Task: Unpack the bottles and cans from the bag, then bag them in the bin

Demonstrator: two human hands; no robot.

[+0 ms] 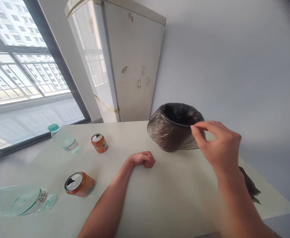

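Note:
My left hand (144,159) rests on the white table in a loose fist, with nothing seen in it. Thumb and index finger of my right hand (218,142) are pinched together at the front right rim of a bin lined with a dark, see-through plastic bag (171,134). Whether the fingertips grip the bag or some small thing is unclear. The bag folds out over the bin's rim. To the left of my left hand stand an orange drink can (99,145) and a nearer, opened orange can (84,185).
Two clear plastic bottles with green caps, a far bottle (67,142) and a near bottle (23,200), lie on the table's left side. A dark, leaf-like thing (249,181) lies partly behind my right forearm. A white fridge (135,49) stands beyond the table, beside a window (23,66).

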